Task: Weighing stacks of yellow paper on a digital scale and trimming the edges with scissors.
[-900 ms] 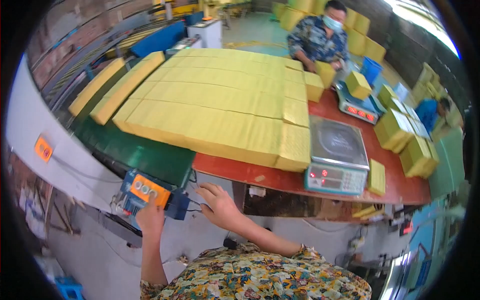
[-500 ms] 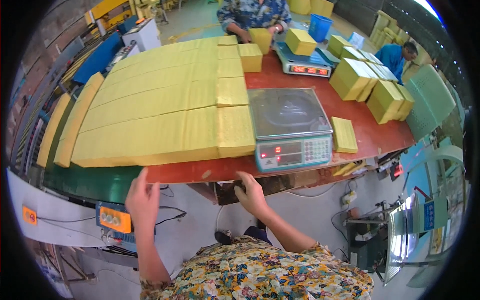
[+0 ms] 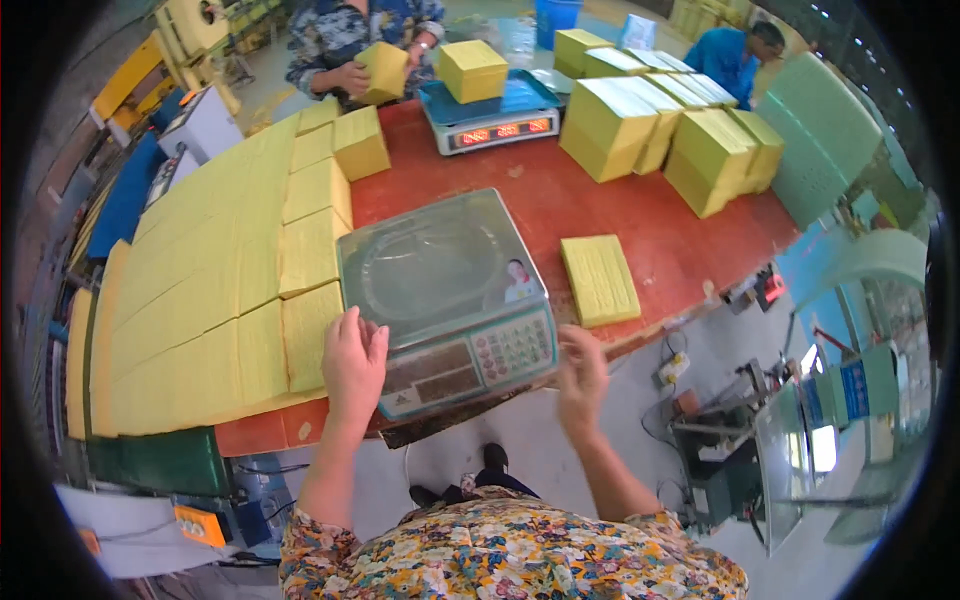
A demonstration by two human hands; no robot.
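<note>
Workshop floor surrounds a red-topped bench (image 3: 540, 200) in the head view. The person's left hand (image 3: 354, 370) and right hand (image 3: 583, 385) have left the orange-faced push-button box (image 3: 200, 525) and the bench's front edge, and now flank the near electronic scale (image 3: 450, 310), so the work at this moment appears to centre on that scale. It sits at the bench's front edge, just beside the big yellow paper array (image 3: 200, 300). Its display, red-lit earlier, now shows no digits; why cannot be told.

Nothing shows in the left hand, its fingers loosely extended at the scale's left front corner; contact is unclear. At the other corner, the right hand is blurred with fingers bent; whether it grasps anything cannot be told.

Counted: two scales, the far one (image 3: 495, 130) bearing one paper block (image 3: 473, 72); one flat paper stack (image 3: 601, 280) right of the near scale; one block (image 3: 383, 73) held by a co-worker (image 3: 325, 45); one blue bin (image 3: 557, 20). Blocks in the right-hand cluster (image 3: 655, 110) overlap too much to count.
</note>
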